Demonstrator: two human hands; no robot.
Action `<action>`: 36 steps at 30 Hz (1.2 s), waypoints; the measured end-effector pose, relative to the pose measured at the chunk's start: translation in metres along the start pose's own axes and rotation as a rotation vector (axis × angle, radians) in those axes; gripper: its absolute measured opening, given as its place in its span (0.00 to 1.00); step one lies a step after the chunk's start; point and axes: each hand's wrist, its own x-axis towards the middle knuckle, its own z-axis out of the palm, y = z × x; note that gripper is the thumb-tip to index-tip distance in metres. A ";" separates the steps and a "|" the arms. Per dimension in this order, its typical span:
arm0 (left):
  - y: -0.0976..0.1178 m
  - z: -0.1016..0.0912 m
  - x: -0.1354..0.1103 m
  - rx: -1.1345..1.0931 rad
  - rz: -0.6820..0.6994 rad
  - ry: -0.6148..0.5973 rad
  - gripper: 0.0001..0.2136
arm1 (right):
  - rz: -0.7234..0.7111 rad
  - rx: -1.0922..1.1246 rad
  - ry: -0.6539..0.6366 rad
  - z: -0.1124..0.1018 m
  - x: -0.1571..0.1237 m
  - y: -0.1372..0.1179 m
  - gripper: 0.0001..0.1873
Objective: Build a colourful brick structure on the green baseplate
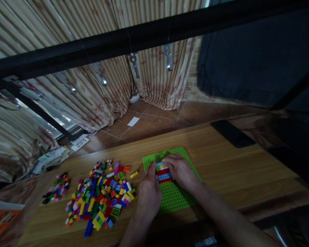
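A green studded baseplate (175, 197) lies on the wooden table. On its middle sits a block of toy bricks (165, 175) in red, blue, yellow and light-blue rows. My left hand (149, 188) presses its fingers against the left side of this block. From the right, my right hand (181, 171) has its fingers bent over the block's far right corner. Together the two hands grip the block between them. Part of the far end is hidden by the fingers, so I cannot tell whether a single brick is pinched there.
A big pile of loose mixed bricks (100, 195) spreads left of the baseplate, with a smaller heap (58, 187) further left. One yellow brick (134, 174) lies between pile and plate. A black phone (232, 133) rests at the table's far right. A dark bar (113, 43) crosses above.
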 end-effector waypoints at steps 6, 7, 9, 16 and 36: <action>-0.009 0.006 -0.003 0.084 0.088 0.006 0.27 | 0.002 -0.017 -0.005 0.001 -0.001 -0.001 0.13; -0.009 0.006 -0.003 0.086 0.091 0.007 0.27 | 0.001 -0.016 -0.006 0.001 -0.001 -0.001 0.13; -0.009 0.006 -0.004 0.078 0.096 0.003 0.27 | 0.005 -0.009 -0.006 0.002 -0.001 -0.001 0.12; -0.001 -0.001 -0.006 -0.037 0.024 0.012 0.23 | 0.092 0.138 0.045 0.003 -0.004 0.004 0.12; 0.008 -0.002 -0.017 -0.203 -0.022 0.034 0.24 | 0.359 0.091 0.082 -0.005 -0.009 0.011 0.18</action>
